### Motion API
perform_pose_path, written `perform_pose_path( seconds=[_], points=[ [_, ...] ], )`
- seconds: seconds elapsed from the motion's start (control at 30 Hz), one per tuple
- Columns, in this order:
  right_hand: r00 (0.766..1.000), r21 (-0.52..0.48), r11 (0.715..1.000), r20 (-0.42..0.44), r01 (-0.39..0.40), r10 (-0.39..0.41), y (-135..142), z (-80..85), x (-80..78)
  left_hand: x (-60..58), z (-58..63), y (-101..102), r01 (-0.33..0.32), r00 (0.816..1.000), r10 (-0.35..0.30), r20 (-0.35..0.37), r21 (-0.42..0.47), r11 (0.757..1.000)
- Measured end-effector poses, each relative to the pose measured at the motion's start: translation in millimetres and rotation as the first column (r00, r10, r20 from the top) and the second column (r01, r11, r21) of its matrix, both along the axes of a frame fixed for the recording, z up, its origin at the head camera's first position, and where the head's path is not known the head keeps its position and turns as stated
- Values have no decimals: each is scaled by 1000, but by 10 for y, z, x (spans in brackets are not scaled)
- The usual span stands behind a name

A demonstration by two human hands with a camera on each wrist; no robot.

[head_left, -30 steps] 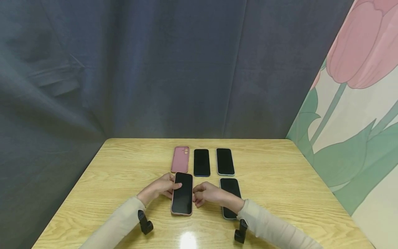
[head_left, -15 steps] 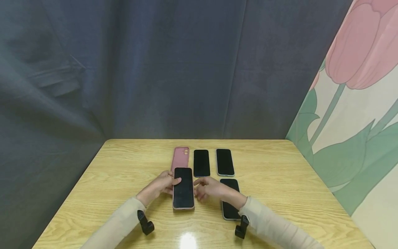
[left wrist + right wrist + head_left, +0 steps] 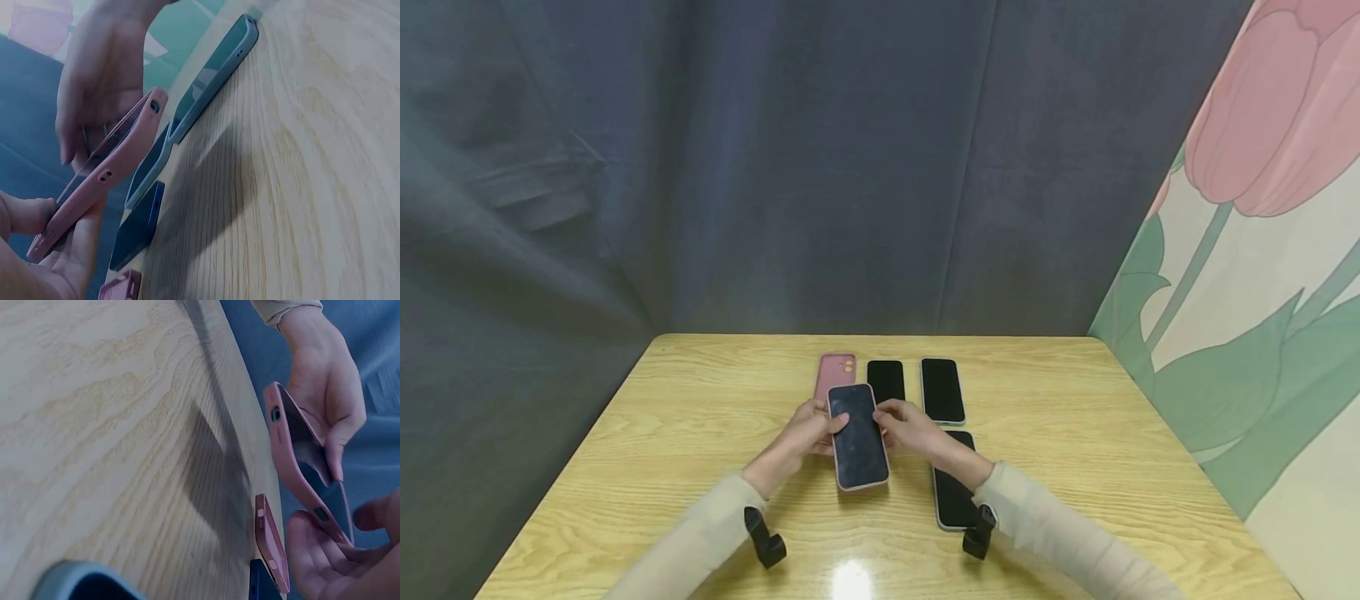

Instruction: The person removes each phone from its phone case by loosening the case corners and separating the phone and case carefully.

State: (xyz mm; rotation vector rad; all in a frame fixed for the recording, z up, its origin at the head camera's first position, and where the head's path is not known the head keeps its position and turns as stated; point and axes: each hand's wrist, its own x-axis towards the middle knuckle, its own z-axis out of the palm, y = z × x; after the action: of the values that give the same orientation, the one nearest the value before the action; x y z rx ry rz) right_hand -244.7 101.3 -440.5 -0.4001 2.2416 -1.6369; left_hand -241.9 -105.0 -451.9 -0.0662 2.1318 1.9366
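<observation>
A black-screened phone in a pink case (image 3: 858, 442) is held clear of the table, screen up and slightly turned. My left hand (image 3: 806, 432) grips its left side, the thumb lying over the screen and the fingers underneath. On the other side, my right hand (image 3: 910, 429) has its thumb at the screen's edge and its fingers behind the case. The right wrist view shows the pink case's side (image 3: 287, 447) with cutouts, and the right fingers (image 3: 312, 550) beneath it. An empty pink phone case (image 3: 837, 373) lies just behind, partly covered.
Behind the held phone lies a dark phone (image 3: 886, 379), with a light-rimmed phone (image 3: 942, 390) to its right. Another light-rimmed phone (image 3: 953, 500) lies partly under the right forearm. The wooden table (image 3: 1075, 433) ends at a dark curtain (image 3: 850, 167).
The phone in the pink case has risen and moved away from me, tilting and turning slightly. Both hands moved with it, and the right thumb has come onto its edge.
</observation>
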Motion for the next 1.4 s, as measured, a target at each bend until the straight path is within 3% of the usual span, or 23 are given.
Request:
perform_pose_path(
  seconds=[0.17,0.37,0.5,0.63,0.77,0.87,1.17,1.4],
  points=[
    [992,-20,993,-55,113,-114,-76,-48,-39,40,40,86,-9,999,9,-35,18,1000],
    [964,-36,967,-78,252,-255,-110,-72,-70,64,95,177,6,999,-5,-33,42,999],
    [950,-69,953,-88,294,-299,-90,-56,-77,52,95,209,21,999,-18,-41,75,997],
    [946,-100,945,-61,312,-319,-62,-27,-76,34,57,211,97,994,-90,-59,116,989],
    [944,-112,940,-28,324,-329,-42,-25,-82,47,14,203,216,976,-211,-52,138,966],
    [948,-101,944,-19,314,-317,-33,-49,-94,54,-12,209,263,965,-260,-40,144,954],
    [957,-83,953,9,291,-291,1,-72,-110,74,25,252,259,965,-253,-64,117,959],
    [938,-97,933,26,346,-345,-15,-1,-114,118,58,320,164,985,-161,-61,40,986]
  ],
)
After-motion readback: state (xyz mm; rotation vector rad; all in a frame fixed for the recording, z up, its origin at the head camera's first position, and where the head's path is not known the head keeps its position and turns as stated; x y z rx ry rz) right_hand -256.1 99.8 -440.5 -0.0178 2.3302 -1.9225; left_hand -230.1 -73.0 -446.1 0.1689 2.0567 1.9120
